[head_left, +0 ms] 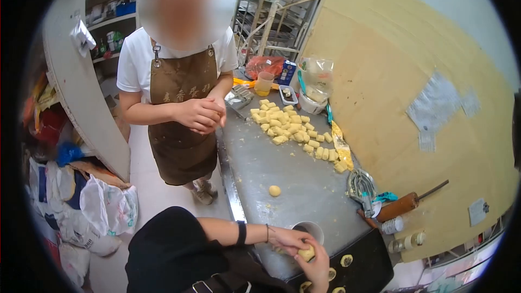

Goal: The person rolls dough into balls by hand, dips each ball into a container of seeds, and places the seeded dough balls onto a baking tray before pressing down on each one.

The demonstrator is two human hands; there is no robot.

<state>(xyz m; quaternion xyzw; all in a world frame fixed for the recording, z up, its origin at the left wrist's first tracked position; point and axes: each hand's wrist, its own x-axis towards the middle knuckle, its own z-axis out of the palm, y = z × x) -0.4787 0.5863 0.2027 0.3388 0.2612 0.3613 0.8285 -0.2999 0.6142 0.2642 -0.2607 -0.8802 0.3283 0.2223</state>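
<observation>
A yellow dough ball [306,253] is between my two hands, above the near edge of the metal table. My left hand [287,239], with a black band on its wrist, reaches in from the left and presses its fingers on the top of the dough. Cupped around the other side is my right hand [320,268]. Just behind them stands a white bowl [316,229], partly covered by my hands. Below and to the right lies a black baking tray [374,260] bearing several yellow rounds with dark centres [346,260].
A single dough ball [274,190] lies mid-table; many cut dough pieces [287,122] are heaped farther back. A co-worker in a brown apron [182,125] stands left, hands together. A rolling pin [399,207] and whisk-like wire tool [361,187] lie by the wall.
</observation>
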